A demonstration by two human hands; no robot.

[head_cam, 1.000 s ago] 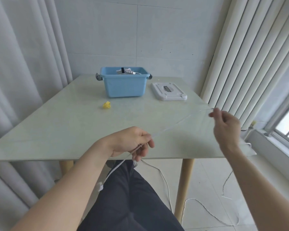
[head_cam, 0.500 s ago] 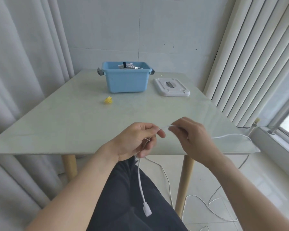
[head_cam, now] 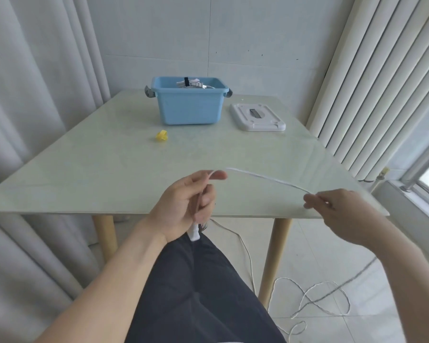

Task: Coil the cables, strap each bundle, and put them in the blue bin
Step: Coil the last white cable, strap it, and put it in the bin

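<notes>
Left hand point(head_cam: 183, 206) curled round white cable point(head_cam: 265, 179), plug end hanging below palm. Right hand point(head_cam: 342, 209) pinching same cable further right, span stretched between hands above near edge of worktop point(head_cam: 109, 174). Rest of cable trailing on floor, lower right. Blue bin point(head_cam: 190, 107) far centre, strapped bundle inside. Yellow strap point(head_cam: 162, 135) left of bin; white lid point(head_cam: 258, 117) right of bin.

Both bare forearms reach forward. The left hand point(head_cam: 183, 206) sits centre, fingers curled, thumb and forefinger pinched at its 12 o'clock tip. The right hand point(head_cam: 342, 214), at 3 o'clock from it, pinches with fingertips pointing left.
</notes>
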